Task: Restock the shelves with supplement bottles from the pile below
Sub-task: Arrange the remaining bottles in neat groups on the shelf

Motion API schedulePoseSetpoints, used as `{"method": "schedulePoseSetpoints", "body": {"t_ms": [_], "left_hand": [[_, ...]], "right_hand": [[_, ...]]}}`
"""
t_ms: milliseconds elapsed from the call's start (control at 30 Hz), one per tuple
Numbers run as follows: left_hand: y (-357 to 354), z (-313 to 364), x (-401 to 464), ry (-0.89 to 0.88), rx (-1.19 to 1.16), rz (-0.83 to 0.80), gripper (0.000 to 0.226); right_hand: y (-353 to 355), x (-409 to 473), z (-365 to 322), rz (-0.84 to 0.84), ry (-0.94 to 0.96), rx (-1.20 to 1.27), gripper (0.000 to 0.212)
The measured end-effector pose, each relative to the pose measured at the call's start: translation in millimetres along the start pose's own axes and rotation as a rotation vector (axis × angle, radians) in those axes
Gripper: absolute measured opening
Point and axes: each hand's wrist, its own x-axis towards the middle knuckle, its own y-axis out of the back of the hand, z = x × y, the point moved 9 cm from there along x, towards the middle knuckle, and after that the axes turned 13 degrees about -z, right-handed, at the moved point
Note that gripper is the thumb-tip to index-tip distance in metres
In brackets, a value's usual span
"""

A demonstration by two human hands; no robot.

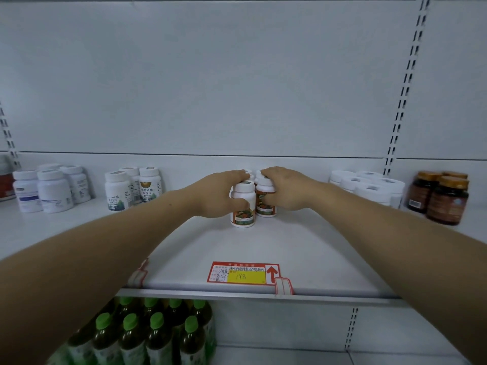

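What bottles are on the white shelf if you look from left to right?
White-capped bottles with blue labels → white bottles with mountain labels → white-capped, orange-labelled bottles held by both hands → plain white-lidded bottles → brown gold-capped bottles.

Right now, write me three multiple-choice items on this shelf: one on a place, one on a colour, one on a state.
1. Where does the price tag lie?
A. at the shelf's front edge
B. on the back wall
C. on a bottle cap

2. What colour are the caps of the drink bottles on the lower shelf?
A. red
B. green
C. white

3. What is the left hand doing?
A. hanging idle
B. gripping a white-capped bottle
C. pressing the tag

Key: 1 A, it lies flat near the metal lip of the shelf; 2 B, every cap shows green; 3 B, its fingers and thumb curl round the bottle.
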Motion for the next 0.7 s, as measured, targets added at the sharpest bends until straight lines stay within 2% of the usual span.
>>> {"method": "schedulePoseSetpoints", "body": {"t_ms": [200, 467, 700], "left_hand": [[-5.7, -2.5, -10.2, 0.021, -0.183, 0.050, 0.091], [-21.2, -2.4, -12.9, 0.110, -0.276, 0.068, 0.077], [-19.5, 0.7, -16.4, 0.132, -0.256, 0.035, 0.080]], "right_hand": [[-0.4, -3.2, -2.3, -0.008, -0.002, 0.001, 0.052], [-1.1, -6.6, -4.5, -0.010, -0.032, -0.009, 0.050], [-1.9, -9.3, -4.8, -0.013, -0.029, 0.019, 0.054]]}}
